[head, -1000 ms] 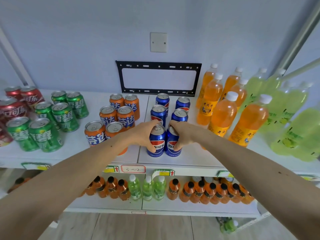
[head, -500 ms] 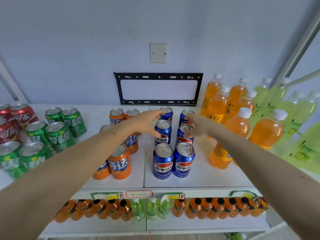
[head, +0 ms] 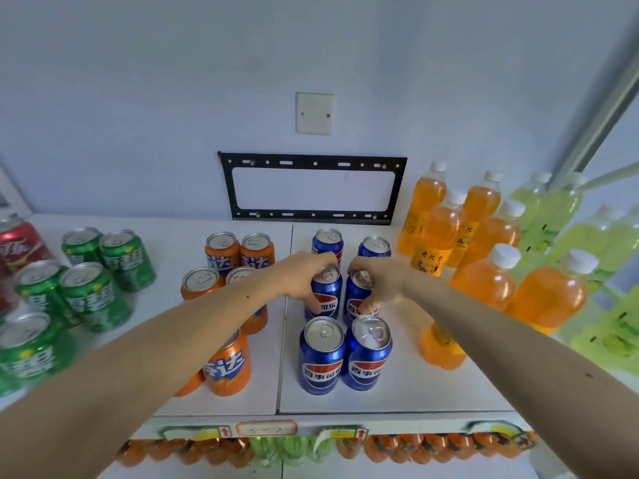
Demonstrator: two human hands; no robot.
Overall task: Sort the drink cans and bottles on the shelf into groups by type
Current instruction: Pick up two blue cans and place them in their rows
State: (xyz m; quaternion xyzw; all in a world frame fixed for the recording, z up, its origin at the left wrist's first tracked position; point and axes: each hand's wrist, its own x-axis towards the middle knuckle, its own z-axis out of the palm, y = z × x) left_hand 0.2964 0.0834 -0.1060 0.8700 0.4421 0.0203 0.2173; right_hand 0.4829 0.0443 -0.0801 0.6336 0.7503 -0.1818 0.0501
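A person's two bare arms reach forward over a white shelf (head: 397, 392) stocked with drinks. The landmark is the front pair of blue Pepsi cans (head: 344, 354), standing upright and touching near the shelf's front edge.

Directly behind that pair stands a middle pair of Pepsi cans. The left hand (head: 304, 276) wraps the left middle can (head: 325, 299), fingers curled over its rim and thumb down its side. The right hand (head: 380, 281) grips the right middle can (head: 359, 299) the same way, from the top and outer side. Both cans look to be resting on the shelf, close together. Behind them a rear pair of Pepsi cans (head: 349, 245) stands with a gap between its two cans.

Left of the landmark pair are orange Fanta cans (head: 226, 364), then green Sprite cans (head: 90, 295), with red Coca-Cola cans (head: 20, 243) at the far left edge. To the right stand orange soda bottles (head: 484, 288), and beyond them pale green bottles (head: 587, 236), blurred.

The cans appear sealed, so probably full and fairly heavy. Their walls are smooth, stiff metal, likely slippery and easily dented if knocked. Holding around the upper body just under the rim, as both hands do, seems the surest grip.
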